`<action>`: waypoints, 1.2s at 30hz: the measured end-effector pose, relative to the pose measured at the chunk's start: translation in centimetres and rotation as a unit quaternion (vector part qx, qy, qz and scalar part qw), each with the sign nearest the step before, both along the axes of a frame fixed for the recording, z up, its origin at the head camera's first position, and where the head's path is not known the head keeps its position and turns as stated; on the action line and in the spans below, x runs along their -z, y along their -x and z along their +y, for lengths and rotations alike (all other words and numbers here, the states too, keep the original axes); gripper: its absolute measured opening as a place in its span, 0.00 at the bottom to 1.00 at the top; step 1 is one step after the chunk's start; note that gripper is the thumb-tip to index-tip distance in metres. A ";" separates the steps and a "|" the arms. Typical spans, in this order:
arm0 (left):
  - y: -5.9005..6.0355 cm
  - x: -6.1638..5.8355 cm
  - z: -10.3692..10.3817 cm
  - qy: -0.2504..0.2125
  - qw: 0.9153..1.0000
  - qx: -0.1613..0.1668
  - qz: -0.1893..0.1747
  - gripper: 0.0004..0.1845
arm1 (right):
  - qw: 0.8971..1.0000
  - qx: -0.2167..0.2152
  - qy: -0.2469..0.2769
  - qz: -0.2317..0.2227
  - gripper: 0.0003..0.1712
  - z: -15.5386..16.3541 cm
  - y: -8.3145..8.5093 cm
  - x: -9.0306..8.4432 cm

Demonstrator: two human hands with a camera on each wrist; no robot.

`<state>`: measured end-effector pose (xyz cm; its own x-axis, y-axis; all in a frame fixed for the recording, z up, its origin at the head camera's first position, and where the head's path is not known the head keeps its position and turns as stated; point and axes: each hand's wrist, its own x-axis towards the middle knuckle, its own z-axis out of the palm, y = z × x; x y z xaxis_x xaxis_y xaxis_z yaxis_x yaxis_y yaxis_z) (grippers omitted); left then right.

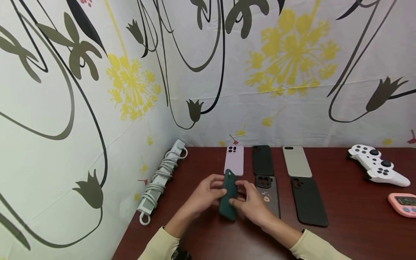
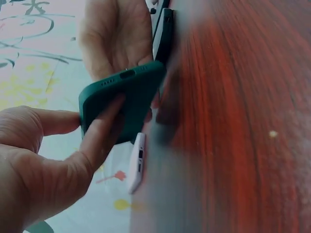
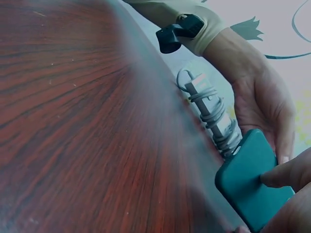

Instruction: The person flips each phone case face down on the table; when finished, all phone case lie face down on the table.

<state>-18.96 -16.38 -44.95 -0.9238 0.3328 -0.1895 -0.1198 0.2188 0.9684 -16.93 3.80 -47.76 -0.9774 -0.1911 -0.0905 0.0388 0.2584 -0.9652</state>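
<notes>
Head view looks down on a dark red wooden counter point(image 1: 351, 216) set against walls covered in cloth printed with yellow flowers and black stems. Both hands meet near the middle of the counter around a dark green phone case point(image 1: 228, 195), held tilted on its edge just above the surface. The left hand point(image 1: 204, 196) has its grip closed on the case's left side; the left wrist view shows the thumb point(image 2: 99, 138) pressed flat on the case's back and a finger along its edge. The right hand point(image 1: 251, 204) grasps the case from the right, and the right wrist view shows a fingertip point(image 3: 284, 174) pressing into the green surface.

Behind the hands, five more cases lie flat in two rows: a pink case point(image 1: 234, 160), a black case point(image 1: 262, 160) and a grey case point(image 1: 297, 161) at the back, then a grey patterned case point(image 1: 269, 193), partly hidden by the right hand, and a large black case point(image 1: 308, 201) in front. A white power strip point(image 1: 160, 177) with its cord wound round it lies along the left wall. At the far right sit a white game controller point(image 1: 377, 165) and a pink timer point(image 1: 404, 204).
</notes>
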 end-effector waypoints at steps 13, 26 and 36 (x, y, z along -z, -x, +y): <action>1.7 1.5 -1.1 -0.018 1.000 0.005 -0.022 0.25 | 0.997 0.036 -0.052 0.034 0.41 0.9 0.4 -0.1; 1.9 1.3 0.3 0.183 0.981 0.002 0.064 0.22 | 0.979 0.029 -0.156 0.125 0.44 0.8 0.5 0.6; 2.0 1.1 1.0 0.229 0.971 -0.013 0.069 0.22 | 0.966 -0.015 -0.227 0.120 0.48 0.5 0.9 -0.3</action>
